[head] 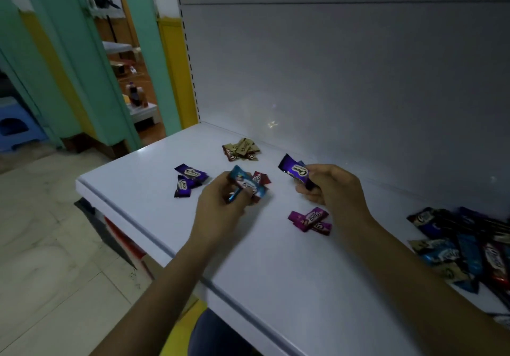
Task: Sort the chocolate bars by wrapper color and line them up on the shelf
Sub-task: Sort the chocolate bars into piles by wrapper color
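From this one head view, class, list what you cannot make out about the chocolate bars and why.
- Unsorted pile: cut off by the right edge; its full count is unknown.
- Red bar: partly hidden behind the blue bar in the left hand.
- Right hand: a dark purple bar covers something bluish behind; unclear.
- Gold pile: overlapping, too small to count.

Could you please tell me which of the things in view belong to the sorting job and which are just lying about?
Part of the job:
- light blue bar in left hand
- dark purple bar in right hand
- gold pile, dark purple pile, magenta pile, red bar
- unsorted heap
- white shelf

Just lying about:
- blue stool
- bottles through the doorway
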